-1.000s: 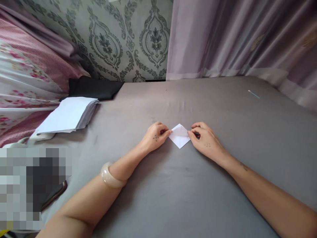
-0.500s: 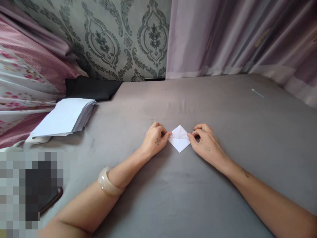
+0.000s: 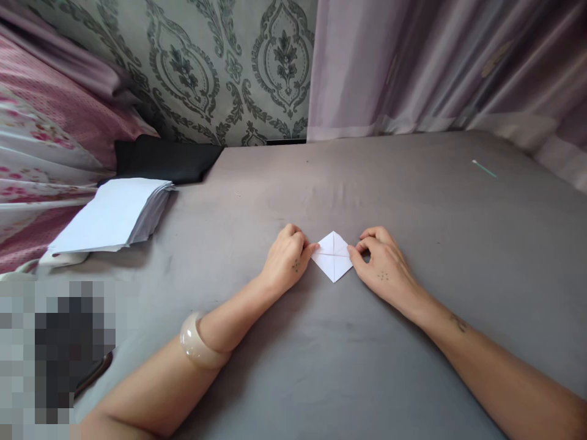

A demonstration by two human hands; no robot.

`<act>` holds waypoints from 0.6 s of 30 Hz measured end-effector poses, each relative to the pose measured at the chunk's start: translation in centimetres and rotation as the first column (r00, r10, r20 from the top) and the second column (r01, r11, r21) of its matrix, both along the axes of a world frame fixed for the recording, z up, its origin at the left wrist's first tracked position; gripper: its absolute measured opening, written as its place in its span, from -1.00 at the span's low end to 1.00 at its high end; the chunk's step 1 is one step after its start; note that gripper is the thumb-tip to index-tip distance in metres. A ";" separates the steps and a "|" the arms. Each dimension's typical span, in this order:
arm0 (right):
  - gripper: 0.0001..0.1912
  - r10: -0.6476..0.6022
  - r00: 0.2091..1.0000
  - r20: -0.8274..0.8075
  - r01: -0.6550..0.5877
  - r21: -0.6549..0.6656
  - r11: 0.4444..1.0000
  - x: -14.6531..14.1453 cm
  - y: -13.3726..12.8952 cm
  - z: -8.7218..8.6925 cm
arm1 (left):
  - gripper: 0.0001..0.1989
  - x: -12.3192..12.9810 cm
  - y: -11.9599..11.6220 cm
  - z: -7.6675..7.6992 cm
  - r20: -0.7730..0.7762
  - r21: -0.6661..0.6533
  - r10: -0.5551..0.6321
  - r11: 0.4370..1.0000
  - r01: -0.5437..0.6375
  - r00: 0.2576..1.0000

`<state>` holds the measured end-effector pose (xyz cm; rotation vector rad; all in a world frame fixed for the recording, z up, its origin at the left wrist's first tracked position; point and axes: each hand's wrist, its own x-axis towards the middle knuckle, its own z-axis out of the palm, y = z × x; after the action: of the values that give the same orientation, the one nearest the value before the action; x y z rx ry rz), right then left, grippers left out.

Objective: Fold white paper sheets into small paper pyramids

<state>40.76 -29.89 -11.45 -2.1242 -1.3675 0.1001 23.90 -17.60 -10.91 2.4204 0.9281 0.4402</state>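
Note:
A small folded white paper, diamond-shaped with creases crossing at its middle, lies on the grey cloth surface between my hands. My left hand pinches its left corner, the thumb on top and the other fingers curled. On the opposite corner, my right hand grips with thumb and forefinger, leaving a small gap inside the curl of the fingers. The undersides of both pinches are hidden. A pale bangle sits on my left forearm.
A stack of white paper sheets lies at the left, in front of a folded black cloth. A cotton swab rests at the far right. Curtains and patterned wallpaper border the back. Part of the lower left is pixelated.
The view has shifted slightly. Both hands keep hold of the paper's side corners, and the left hand has turned a little. The paper looks the same.

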 end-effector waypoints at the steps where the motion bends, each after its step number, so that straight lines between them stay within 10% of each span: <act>1: -0.79 0.001 1.000 0.002 0.000 -0.002 1.000 0.0 0.0 0.0 | -0.79 0.0 -0.1 0.1 -0.016 0.005 -0.002 1.000 0.002 1.000; 11: -0.77 0.023 1.000 0.003 -0.023 -0.024 0.999 0.1 0.0 0.1 | -0.74 0.1 -0.2 0.4 -0.098 0.050 -0.034 0.998 0.039 0.995; 18: -0.77 0.019 1.000 0.006 -0.019 -0.035 0.999 0.1 0.0 0.1 | -0.64 -0.3 1.0 1.5 0.020 -0.243 -0.035 0.969 0.039 0.999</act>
<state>40.85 -29.85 -11.39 -2.1426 -1.3992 0.1258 23.61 -16.64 -9.41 2.2048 0.8745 0.3111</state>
